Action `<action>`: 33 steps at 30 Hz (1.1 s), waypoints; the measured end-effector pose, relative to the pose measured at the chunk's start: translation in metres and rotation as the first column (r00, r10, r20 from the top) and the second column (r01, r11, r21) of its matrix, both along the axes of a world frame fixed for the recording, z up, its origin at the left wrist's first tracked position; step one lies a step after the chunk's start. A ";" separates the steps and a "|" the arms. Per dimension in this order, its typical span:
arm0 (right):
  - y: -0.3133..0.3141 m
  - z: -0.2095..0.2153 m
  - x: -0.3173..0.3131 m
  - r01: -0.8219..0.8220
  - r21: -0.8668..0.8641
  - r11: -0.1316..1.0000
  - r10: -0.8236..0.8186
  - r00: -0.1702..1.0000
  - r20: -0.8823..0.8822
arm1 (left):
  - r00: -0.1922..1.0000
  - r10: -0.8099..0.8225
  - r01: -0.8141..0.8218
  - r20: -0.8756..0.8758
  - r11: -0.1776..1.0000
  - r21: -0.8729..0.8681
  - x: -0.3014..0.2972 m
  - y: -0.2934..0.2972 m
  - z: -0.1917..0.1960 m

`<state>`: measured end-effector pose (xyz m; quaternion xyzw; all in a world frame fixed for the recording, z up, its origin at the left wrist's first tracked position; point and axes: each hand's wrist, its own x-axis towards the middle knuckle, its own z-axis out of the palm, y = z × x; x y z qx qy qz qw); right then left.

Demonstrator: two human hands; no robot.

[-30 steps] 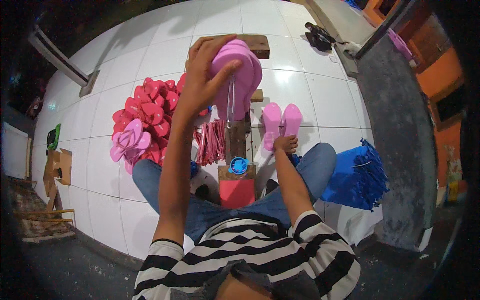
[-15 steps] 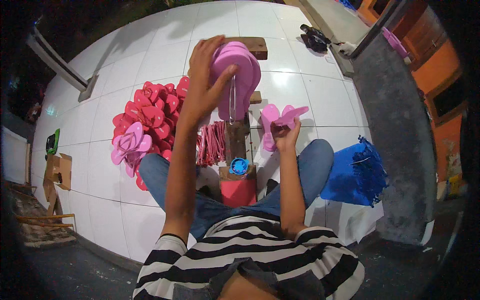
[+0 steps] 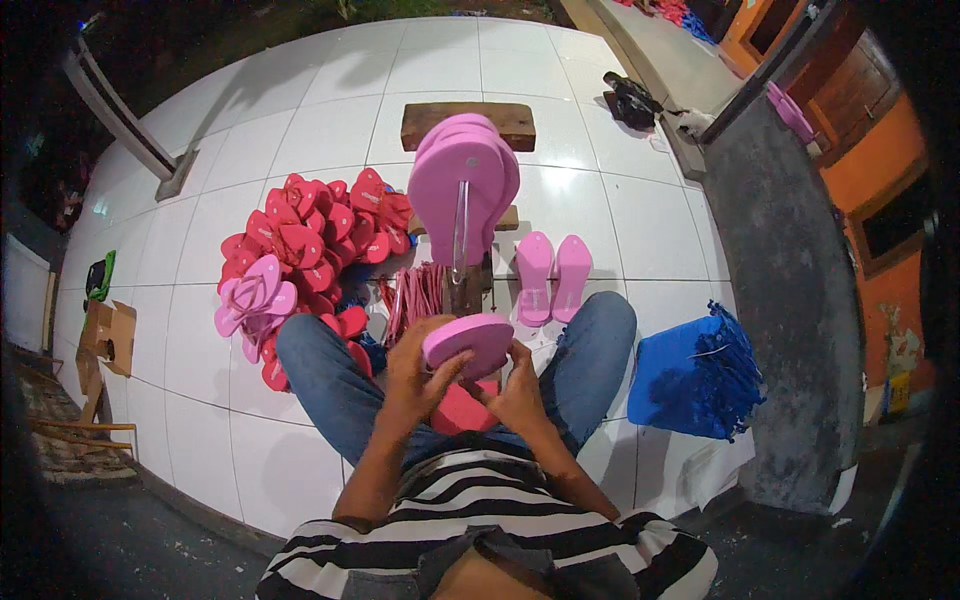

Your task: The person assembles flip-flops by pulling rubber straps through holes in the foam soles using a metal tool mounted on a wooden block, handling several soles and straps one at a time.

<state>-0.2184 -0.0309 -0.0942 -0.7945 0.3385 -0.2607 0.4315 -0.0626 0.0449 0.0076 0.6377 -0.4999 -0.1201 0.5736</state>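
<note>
I sit on a white tiled floor (image 3: 330, 120) with my legs apart. Both hands hold one pink flip-flop sole (image 3: 468, 341) close to my chest. My left hand (image 3: 420, 375) grips its left end, and my right hand (image 3: 520, 390) holds its right side from below. Straight ahead, a stack of pink soles (image 3: 462, 185) stands on an upright rod. A pair of pink soles (image 3: 552, 275) lies flat just right of the rod. A bundle of red straps (image 3: 415, 295) lies beside my left knee.
A heap of red and pink flip-flops (image 3: 300, 250) lies to the left. A wooden block (image 3: 468, 120) sits behind the stack. A blue bundle of bags (image 3: 690, 375) rests by my right leg. A grey concrete wall (image 3: 790, 290) runs along the right. A cardboard box (image 3: 105, 335) stands far left.
My left hand came down from the top of the stack to my lap. My right hand drew back from the pair on the floor. Both now hold one pink sole.
</note>
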 end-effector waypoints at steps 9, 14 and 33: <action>-0.047 0.111 0.032 -0.078 -0.482 0.873 0.294 0.872 0.392 | 0.959 -0.087 0.146 0.269 0.967 -0.210 0.037 -0.013 0.029; -0.055 0.125 0.038 0.013 -0.599 0.801 0.301 0.855 0.422 | 0.961 -0.084 0.185 0.263 0.903 -0.388 0.042 -0.021 0.040; -0.035 0.147 0.054 0.153 -0.323 0.934 -0.017 0.922 0.387 | 0.975 -0.072 0.012 -0.211 0.961 -0.276 0.033 -0.035 0.076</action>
